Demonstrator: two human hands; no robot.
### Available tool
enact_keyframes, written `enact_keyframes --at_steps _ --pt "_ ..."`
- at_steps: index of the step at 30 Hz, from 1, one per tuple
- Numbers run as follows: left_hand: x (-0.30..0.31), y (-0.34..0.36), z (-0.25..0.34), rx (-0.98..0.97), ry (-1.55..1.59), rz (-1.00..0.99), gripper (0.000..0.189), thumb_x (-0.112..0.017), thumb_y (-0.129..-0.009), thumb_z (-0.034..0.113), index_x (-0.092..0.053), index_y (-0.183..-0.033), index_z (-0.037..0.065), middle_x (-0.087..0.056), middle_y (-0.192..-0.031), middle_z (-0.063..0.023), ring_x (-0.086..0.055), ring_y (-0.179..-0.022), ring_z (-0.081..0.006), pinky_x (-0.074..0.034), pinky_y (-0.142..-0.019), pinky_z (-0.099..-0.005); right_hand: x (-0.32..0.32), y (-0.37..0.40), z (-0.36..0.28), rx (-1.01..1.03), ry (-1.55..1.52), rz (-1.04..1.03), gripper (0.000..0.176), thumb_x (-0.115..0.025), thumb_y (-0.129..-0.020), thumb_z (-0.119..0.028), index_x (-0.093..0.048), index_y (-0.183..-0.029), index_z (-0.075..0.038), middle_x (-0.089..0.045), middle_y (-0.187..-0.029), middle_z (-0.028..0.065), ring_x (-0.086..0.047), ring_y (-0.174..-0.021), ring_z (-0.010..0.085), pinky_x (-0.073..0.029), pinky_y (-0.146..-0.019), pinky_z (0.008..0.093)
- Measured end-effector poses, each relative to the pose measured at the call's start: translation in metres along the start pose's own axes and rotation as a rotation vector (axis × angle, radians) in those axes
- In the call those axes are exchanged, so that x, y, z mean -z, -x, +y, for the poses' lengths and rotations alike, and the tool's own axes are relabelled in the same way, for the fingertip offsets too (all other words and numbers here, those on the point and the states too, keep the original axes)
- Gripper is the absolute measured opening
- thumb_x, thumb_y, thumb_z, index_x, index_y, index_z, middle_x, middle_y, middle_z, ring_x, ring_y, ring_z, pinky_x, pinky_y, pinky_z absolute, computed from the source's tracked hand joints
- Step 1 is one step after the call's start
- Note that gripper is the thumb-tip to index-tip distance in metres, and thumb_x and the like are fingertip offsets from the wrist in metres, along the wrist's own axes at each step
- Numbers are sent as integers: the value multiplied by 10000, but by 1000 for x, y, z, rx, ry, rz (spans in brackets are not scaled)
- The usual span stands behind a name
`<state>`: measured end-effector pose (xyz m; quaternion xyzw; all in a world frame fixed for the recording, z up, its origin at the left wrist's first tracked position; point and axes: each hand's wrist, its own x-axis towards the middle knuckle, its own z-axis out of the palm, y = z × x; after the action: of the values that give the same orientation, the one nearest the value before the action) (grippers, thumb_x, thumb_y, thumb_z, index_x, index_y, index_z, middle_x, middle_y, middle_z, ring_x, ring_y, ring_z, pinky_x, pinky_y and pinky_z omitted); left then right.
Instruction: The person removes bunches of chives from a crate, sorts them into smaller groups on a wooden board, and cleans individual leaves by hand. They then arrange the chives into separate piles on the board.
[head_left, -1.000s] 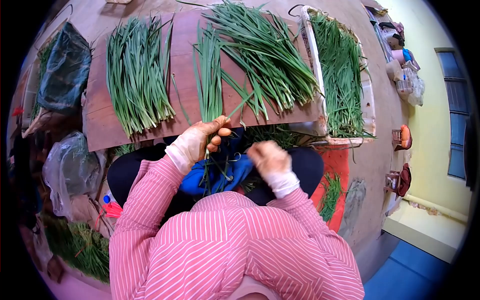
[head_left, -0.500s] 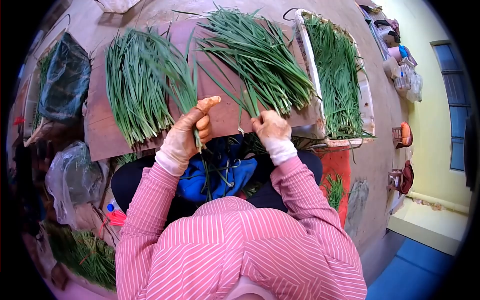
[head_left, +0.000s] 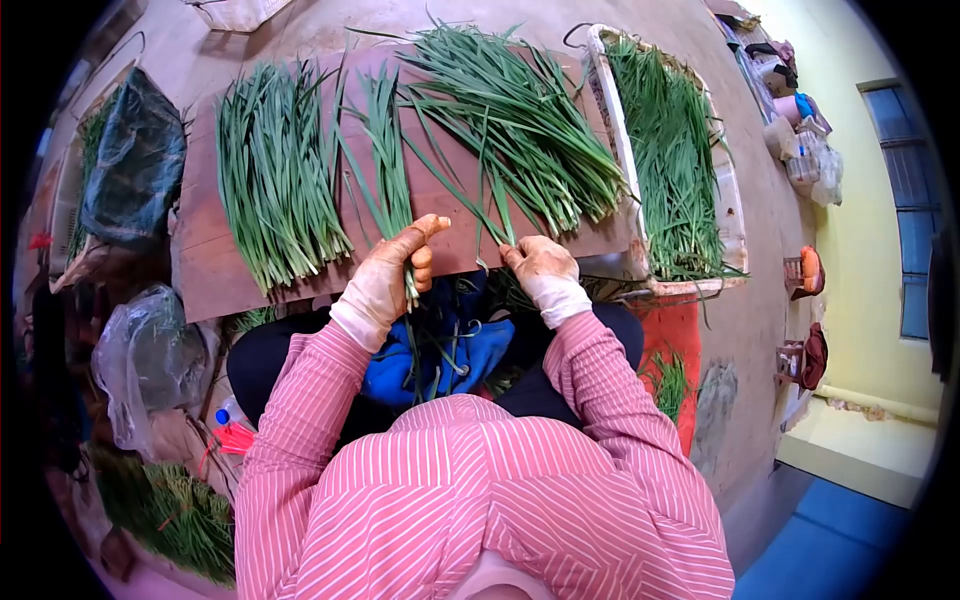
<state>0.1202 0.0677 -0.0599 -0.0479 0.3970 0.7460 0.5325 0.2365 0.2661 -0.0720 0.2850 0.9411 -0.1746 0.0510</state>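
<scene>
My left hand (head_left: 398, 268), in a stained white glove, is closed around the base of a small bunch of garlic chives (head_left: 386, 150) lying up the reddish-brown board (head_left: 200, 240). To its left rests a larger, neat pile of chives (head_left: 280, 175). My right hand (head_left: 545, 270), also gloved, pinches the lower ends of a few chive stalks (head_left: 502, 212) at the board's near edge. Those stalks lie just below a loose heap of chives (head_left: 520, 115) with its pale ends toward me. The right fingertips are partly hidden.
A white crate (head_left: 735, 210) packed with chives stands right of the board. Blue cloth (head_left: 440, 365) with scraps lies in my lap. At left are a dark plastic-covered crate (head_left: 130, 160), a clear plastic bag (head_left: 150, 360) and more greens (head_left: 170, 510) on the floor.
My left hand has moved slightly down and right, and its bunch now lies apart from the left pile instead of sweeping over it. My right hand has dropped slightly, pinching thin stalks.
</scene>
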Motion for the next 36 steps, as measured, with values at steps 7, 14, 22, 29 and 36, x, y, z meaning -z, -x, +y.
enact_keyframes --at_steps 7,14,22,29,36 --pt "1 -5 -22 129 -89 42 354 -588 -927 333 -603 -1164 71 -513 -608 44 -456 -486 -72 -390 -447 -220 4 63 -39 185 -310 223 299 -703 -803 -347 -621 -710 -75 -608 -739 116 -611 -661 315 -477 -580 421" --pt "-7 2 -29 179 -167 34 352 -559 -938 351 -607 -1106 46 -421 -527 38 -379 -468 -84 -311 -454 -235 -15 69 -43 80 -549 63 258 -702 -830 -283 -632 -850 -35 -642 -779 73 -601 -623 181 -473 -578 306" --pt "-12 6 -26 87 -123 125 320 -553 -947 327 -603 -1090 45 -436 -545 51 -384 -476 -67 -311 -454 -216 -16 74 -42 -360 -1441 -260 252 -539 -937 -250 -634 -954 -17 -673 -830 37 -520 -581 54 -394 -505 195" --pt "10 0 -22 75 23 9 292 -551 -954 284 -604 -1086 29 -540 -661 28 -494 -551 -88 -432 -530 -210 -14 80 -10 -384 -635 -426 692 -386 -928 -599 -667 -656 -29 -642 -603 69 -607 -548 146 -481 -563 282" --pt "6 1 -25 54 -24 89 294 -553 -952 287 -598 -1083 28 -630 -829 -37 -574 -657 -136 -489 -612 -261 -30 38 -30 -424 -973 -535 339 -642 -887 -320 -658 -869 18 -680 -755 76 -612 -609 106 -471 -561 226"
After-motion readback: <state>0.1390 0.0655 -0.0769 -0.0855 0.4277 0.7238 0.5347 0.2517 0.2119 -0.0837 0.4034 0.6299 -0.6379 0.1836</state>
